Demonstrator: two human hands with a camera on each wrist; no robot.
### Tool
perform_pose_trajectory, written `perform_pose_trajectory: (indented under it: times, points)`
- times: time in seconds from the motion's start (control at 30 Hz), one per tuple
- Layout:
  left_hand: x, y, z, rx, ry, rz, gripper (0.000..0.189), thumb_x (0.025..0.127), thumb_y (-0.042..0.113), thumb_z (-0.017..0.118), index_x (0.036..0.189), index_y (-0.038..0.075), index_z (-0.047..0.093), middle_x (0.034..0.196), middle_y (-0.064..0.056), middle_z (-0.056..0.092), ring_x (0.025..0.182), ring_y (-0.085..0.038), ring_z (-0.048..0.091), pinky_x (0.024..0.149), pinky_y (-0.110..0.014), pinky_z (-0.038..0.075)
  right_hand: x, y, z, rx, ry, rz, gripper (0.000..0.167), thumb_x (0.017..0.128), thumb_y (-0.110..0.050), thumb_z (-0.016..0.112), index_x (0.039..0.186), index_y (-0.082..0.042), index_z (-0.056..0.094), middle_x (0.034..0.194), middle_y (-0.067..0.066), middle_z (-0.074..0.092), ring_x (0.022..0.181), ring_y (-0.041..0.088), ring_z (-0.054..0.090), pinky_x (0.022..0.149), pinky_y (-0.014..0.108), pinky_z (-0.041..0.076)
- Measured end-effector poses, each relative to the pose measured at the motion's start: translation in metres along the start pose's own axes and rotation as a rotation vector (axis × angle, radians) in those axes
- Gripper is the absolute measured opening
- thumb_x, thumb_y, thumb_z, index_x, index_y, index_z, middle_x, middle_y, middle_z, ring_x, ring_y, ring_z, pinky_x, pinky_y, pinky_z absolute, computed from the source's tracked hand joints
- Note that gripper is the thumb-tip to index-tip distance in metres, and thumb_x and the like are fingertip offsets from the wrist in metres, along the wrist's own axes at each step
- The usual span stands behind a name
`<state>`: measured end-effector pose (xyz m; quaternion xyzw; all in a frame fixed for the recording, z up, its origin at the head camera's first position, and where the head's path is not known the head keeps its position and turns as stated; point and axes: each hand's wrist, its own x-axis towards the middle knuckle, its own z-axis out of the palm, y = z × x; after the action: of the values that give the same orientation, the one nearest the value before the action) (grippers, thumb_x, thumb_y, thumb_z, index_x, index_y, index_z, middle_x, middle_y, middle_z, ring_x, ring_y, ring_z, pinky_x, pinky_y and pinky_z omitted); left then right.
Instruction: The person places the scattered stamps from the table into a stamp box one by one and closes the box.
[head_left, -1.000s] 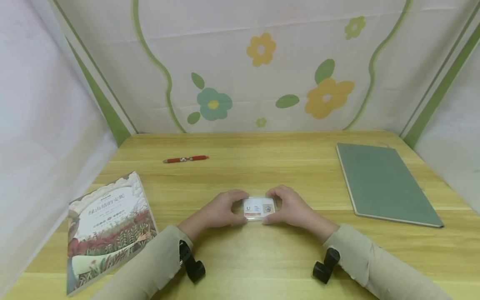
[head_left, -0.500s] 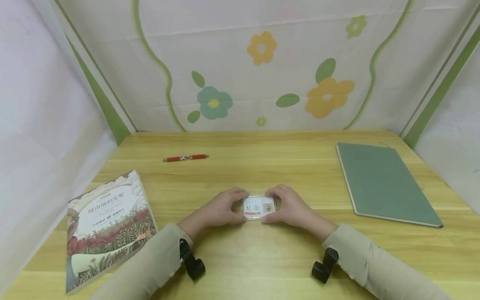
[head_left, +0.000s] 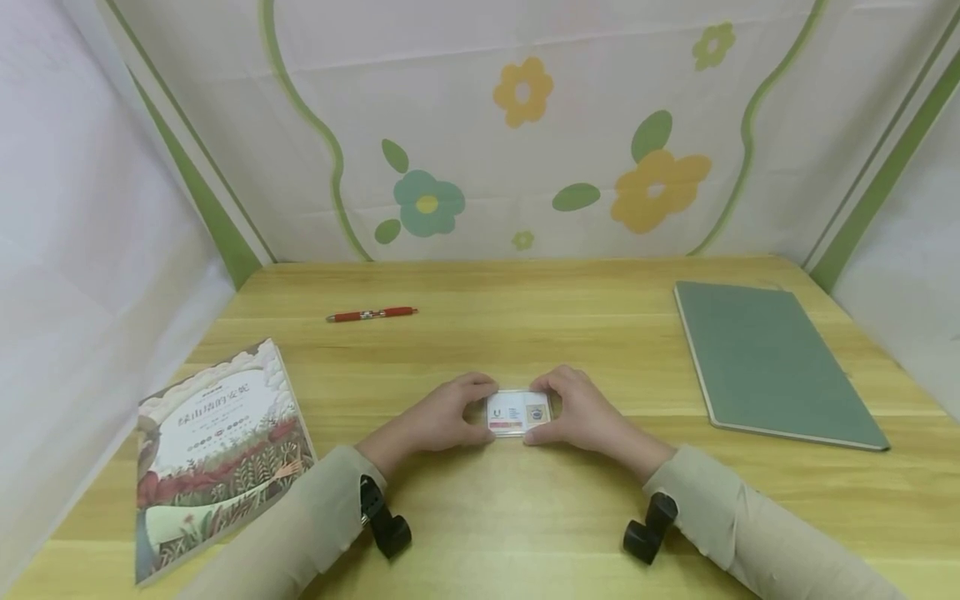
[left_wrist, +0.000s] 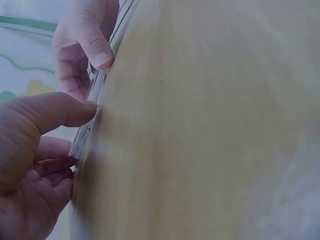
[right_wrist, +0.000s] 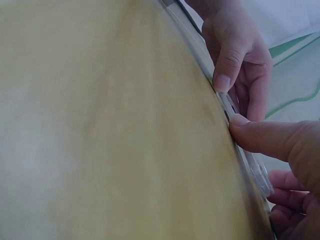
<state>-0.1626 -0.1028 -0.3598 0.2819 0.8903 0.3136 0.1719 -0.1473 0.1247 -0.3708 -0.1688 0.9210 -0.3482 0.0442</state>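
A flat clear plastic card case (head_left: 514,414), with a white printed insert and a small tan square on it, lies at the table's middle between both hands. My left hand (head_left: 447,417) pinches its left end, thumb on the near edge and fingers at the far edge. At the right end, my right hand (head_left: 581,414) grips in the same way. Seen edge-on in the left wrist view, the case (left_wrist: 81,137) sits low at the tabletop with the thumb against its side. The right wrist view shows the transparent rim of the case (right_wrist: 255,170) beside the thumb.
A red pen (head_left: 372,315) lies at the back left of the wooden table (head_left: 480,517). An illustrated book (head_left: 221,458) is at the left, partly behind the left sleeve. To the right lies a green notebook (head_left: 776,362). A flowered curtain (head_left: 465,108) hangs behind.
Both hands and the case hold the same place on the table. Only the head view has shifted very slightly.
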Motion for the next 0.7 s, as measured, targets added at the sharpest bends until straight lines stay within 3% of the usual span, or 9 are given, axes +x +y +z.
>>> perform_pose_trajectory:
  times: [0.33, 0.7]
  points:
    - [-0.0025, -0.0035, 0.0000, -0.013, 0.006, 0.006, 0.064, 0.080, 0.024, 0.070, 0.137, 0.006, 0.045, 0.143, -0.007, 0.038, 0.132, -0.025, 0.034, 0.108, -0.043, 0.028, -0.0011, -0.0015, 0.0005, -0.014, -0.003, -0.003, 0.072, 0.058, -0.040, 0.086, 0.115, -0.005, 0.060, 0.109, 0.005, 0.056, 0.101, 0.023, 0.048, 0.087, 0.041, 0.041]
    - [-0.0056, -0.0055, -0.0015, -0.075, 0.036, -0.034, 0.062, 0.081, 0.023, 0.069, 0.136, 0.007, 0.046, 0.142, -0.006, 0.040, 0.132, -0.024, 0.034, 0.108, -0.044, 0.027, -0.0025, -0.0024, -0.0035, 0.008, -0.004, 0.023, 0.076, 0.060, -0.043, 0.083, 0.119, -0.003, 0.058, 0.116, 0.011, 0.057, 0.106, 0.026, 0.050, 0.092, 0.045, 0.041]
